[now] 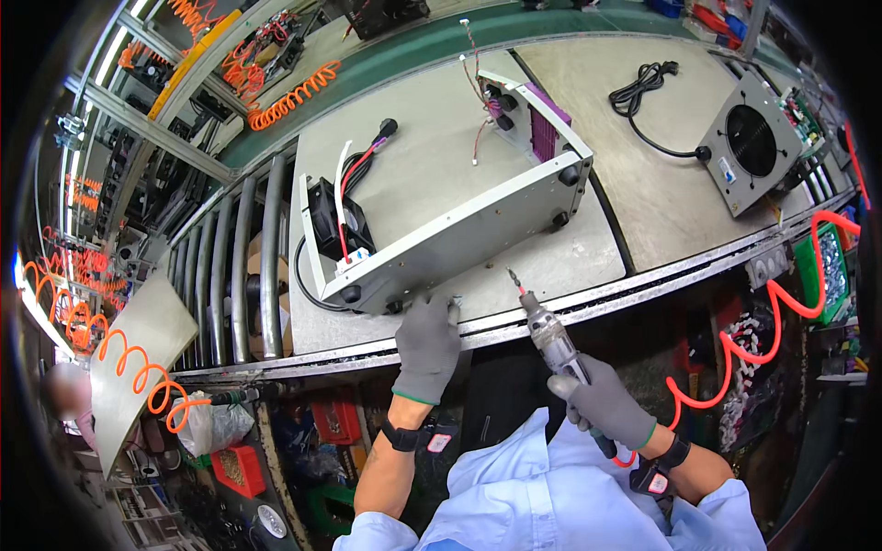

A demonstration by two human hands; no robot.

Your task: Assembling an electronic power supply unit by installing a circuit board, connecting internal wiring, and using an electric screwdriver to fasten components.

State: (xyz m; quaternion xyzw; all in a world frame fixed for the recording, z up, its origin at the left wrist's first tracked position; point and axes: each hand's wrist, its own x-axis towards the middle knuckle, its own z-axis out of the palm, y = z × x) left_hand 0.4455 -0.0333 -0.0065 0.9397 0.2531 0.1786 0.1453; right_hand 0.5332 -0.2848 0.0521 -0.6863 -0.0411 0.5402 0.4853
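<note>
The metal chassis (469,241) lies ahead of both hands on the pale worktop (588,262), its long near panel running obliquely: the left end sits ahead and to the left of the left hand (427,344), the right end well forward, almost straight ahead of the right hand (606,404). The left hand is the nearer one, its fingertips at the panel's lower edge, toward the left end; whether they touch the metal cannot be told.

The right hand is closed around the power screwdriver (551,340), whose long axis slants forward and leftward from the grip, so that it meets the panel's line crosswise. The bit (514,277) stops short of the panel, over the strip of worktop in front of it.

The right forearm comes in from behind and to the right, back of the hand uppermost. The left forearm reaches almost straight ahead, fingers bent downward and thumb on the right side; whether they pinch something small cannot be told.

Beyond the left hand, to its left, a black fan (335,220) sits at the chassis end; a purple finned block (548,129) stands at the opposite end, ahead of the right hand. Farther right and forward of that hand rests a grey plate (753,188) bearing another fan.
</note>
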